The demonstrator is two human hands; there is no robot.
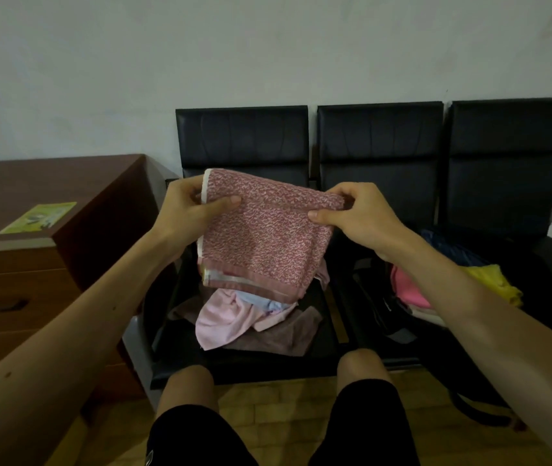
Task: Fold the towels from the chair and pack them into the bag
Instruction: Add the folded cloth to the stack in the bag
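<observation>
A red-and-white patterned towel (pixel 264 233) hangs folded in the air above the left seat of the black chair row (pixel 244 142). My left hand (pixel 190 205) pinches its upper left corner and my right hand (pixel 355 213) pinches its upper right corner. Under it on the seat lies a loose heap of towels (pixel 234 317), pale pink, light blue and brownish. A black bag (pixel 378 307) sits open on the middle seat, with pink (pixel 409 290) and yellow (pixel 493 280) folded cloth showing in it beneath my right forearm.
A brown wooden desk (pixel 32 264) with a green leaflet (pixel 37 216) stands at the left, close to the chair. Dark blue cloth (pixel 449 247) lies behind the bag. My knees in black shorts are near the seat's front edge. A pale wall is behind.
</observation>
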